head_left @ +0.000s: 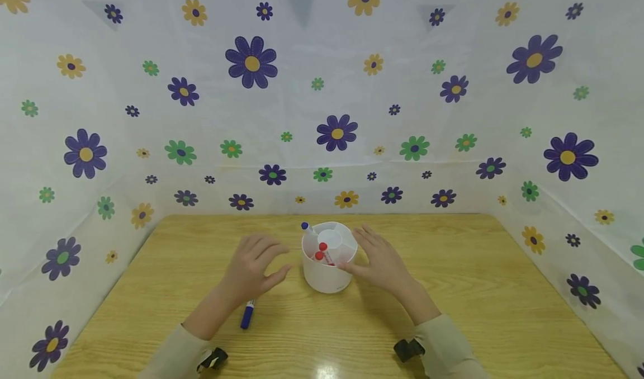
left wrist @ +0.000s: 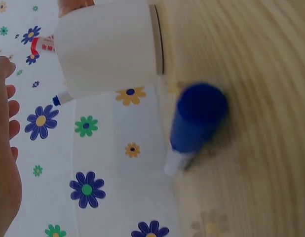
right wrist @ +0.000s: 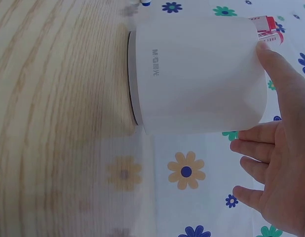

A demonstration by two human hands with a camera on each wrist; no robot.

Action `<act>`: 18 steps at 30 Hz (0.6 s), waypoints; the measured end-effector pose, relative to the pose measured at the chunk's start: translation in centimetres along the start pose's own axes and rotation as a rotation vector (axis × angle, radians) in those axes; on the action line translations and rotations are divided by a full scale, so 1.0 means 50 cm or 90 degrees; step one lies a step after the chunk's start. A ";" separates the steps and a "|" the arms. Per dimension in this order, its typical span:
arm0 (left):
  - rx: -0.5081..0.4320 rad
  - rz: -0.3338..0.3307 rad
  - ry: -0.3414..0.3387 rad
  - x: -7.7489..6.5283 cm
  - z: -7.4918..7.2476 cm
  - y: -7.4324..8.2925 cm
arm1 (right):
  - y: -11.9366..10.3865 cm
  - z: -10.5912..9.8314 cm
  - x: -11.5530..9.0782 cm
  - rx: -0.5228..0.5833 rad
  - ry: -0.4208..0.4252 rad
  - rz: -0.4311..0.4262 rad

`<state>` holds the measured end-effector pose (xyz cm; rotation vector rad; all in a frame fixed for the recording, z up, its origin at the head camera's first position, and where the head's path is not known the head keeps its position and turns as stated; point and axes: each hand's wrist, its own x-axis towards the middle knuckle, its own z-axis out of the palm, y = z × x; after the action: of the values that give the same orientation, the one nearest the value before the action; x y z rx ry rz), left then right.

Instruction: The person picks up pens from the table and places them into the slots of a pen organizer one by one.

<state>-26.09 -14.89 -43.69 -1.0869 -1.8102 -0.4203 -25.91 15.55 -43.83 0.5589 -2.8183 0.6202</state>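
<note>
A white round pen holder [head_left: 328,278] stands upright in the middle of the table, divided inside around a central cup. Two red-capped markers [head_left: 323,247] lean in its front part and a blue-capped marker [head_left: 306,227] at its back left. My right hand [head_left: 382,261] is at the holder's right side, fingers spread and thumb tip at the front rim; the right wrist view shows the thumb [right wrist: 276,64] against the upper edge. To the left, my left hand [head_left: 255,264] hovers with loosely bent fingers and nothing in them. Another blue marker [head_left: 247,315] lies on the table beside the left wrist.
The wooden table [head_left: 453,267] reaches back to a white flower-patterned cloth [head_left: 297,105], which also encloses both sides. Black straps or mounts [head_left: 408,350] sit at both wrists, near the sleeve ends.
</note>
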 end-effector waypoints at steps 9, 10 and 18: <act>0.054 -0.005 -0.139 -0.048 -0.017 -0.036 | 0.000 -0.002 0.000 -0.006 -0.007 0.001; 0.061 -0.007 -0.161 -0.052 -0.018 -0.040 | 0.000 -0.002 0.000 -0.006 -0.008 0.000; 0.112 -0.049 -0.309 -0.077 -0.021 -0.062 | -0.003 -0.004 -0.001 -0.004 -0.014 0.008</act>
<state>-27.46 -19.19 -45.98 -1.0586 -2.2703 -0.0342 -25.77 15.52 -43.61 0.5510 -2.8456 0.6106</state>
